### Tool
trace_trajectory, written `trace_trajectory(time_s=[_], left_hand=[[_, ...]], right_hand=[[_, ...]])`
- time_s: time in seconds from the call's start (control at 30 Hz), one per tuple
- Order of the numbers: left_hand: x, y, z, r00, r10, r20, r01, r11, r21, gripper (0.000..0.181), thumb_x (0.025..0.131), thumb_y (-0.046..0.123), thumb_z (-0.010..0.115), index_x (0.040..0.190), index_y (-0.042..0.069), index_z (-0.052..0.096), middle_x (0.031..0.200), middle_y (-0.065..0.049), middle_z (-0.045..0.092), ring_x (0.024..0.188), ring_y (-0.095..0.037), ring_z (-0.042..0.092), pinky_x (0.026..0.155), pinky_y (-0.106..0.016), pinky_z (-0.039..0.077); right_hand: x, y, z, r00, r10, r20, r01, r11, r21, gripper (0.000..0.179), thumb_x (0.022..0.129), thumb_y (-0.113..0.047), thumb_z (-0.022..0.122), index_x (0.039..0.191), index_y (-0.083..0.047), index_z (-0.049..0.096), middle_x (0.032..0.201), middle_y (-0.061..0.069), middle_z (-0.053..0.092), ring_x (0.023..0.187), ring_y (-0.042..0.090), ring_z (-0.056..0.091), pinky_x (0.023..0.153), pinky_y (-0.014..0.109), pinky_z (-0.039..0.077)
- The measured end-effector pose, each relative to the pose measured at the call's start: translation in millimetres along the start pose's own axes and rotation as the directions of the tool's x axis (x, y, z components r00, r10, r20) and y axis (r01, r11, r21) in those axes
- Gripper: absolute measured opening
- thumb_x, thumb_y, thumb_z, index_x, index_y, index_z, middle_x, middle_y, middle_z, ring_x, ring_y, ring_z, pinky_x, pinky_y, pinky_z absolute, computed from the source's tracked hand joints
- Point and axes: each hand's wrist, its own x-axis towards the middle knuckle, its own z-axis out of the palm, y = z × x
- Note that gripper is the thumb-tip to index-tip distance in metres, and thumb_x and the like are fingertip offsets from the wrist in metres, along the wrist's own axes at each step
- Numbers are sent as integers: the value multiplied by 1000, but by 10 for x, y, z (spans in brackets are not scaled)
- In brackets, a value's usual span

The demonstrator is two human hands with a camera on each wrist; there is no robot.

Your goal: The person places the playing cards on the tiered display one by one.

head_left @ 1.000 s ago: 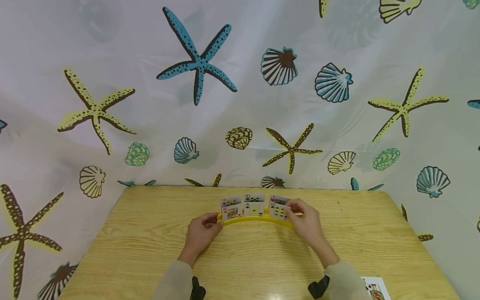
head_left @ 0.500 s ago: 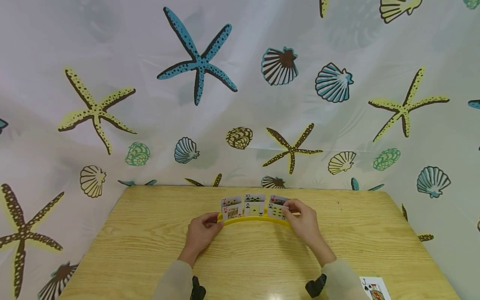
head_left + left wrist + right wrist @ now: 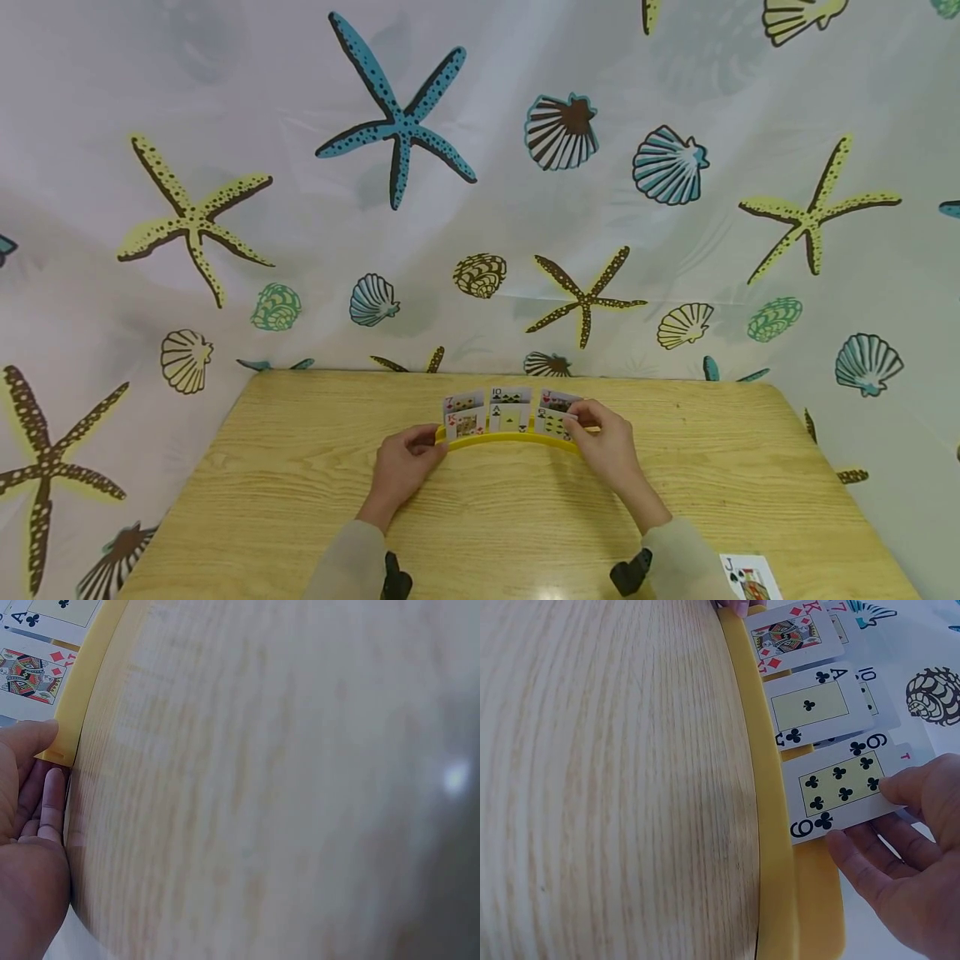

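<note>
A curved yellow card holder [image 3: 517, 437] stands on the table with playing cards upright in two rows. My left hand [image 3: 405, 467] grips its left end, thumb on the front face, as the left wrist view also shows. In front are the king of diamonds [image 3: 786, 639], the ace of clubs [image 3: 810, 705] and the six of clubs [image 3: 840, 786]. My right hand [image 3: 609, 446] pinches the six of clubs by its right side, its lower edge at the holder's slot. Behind them stand a seven [image 3: 462, 402], a ten [image 3: 510, 395] and a red jack [image 3: 558, 400], partly covered.
A jack of spades [image 3: 750, 577] lies face up at the front right, beside my right sleeve [image 3: 690, 558]. The wooden table [image 3: 300, 467] ends at the back against a cloth [image 3: 480, 208] printed with starfish and shells.
My right hand has shifted slightly left with the six of clubs, and then stays there. The sleeve now uncovers more of the loose jack. My left hand keeps its grip in place.
</note>
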Motion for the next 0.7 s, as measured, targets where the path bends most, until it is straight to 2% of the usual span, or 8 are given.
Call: trace_trajectory(time_s=[0.7], left_hand=[[10, -19, 5, 1000, 3, 2, -3, 1000, -4, 38, 95, 15, 80, 130, 4, 74, 119, -15, 77, 101, -21, 74, 86, -29, 60]], right_hand=[[-11, 50, -11, 1000, -9, 2, 9, 1000, 12, 7, 98, -10, 76, 103, -6, 75, 103, 11, 76, 99, 26, 73, 87, 39, 64]])
